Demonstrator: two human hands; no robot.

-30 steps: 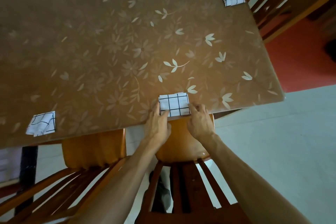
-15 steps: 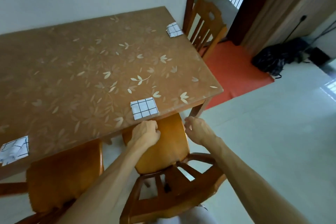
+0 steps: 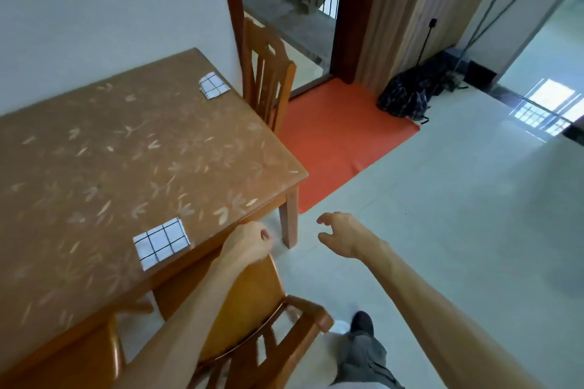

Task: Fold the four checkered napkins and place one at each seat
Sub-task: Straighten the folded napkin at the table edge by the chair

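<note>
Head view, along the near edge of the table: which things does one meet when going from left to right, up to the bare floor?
First the near napkin → left hand → table leg → right hand.

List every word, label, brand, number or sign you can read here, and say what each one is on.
None: nothing in this view carries readable text.
Near napkin and far napkin: black grid lines on white, no writing.
Table: leaf pattern only.
Dark bag on the floor near the doorway: too blurred to tell whether it has a label.
</note>
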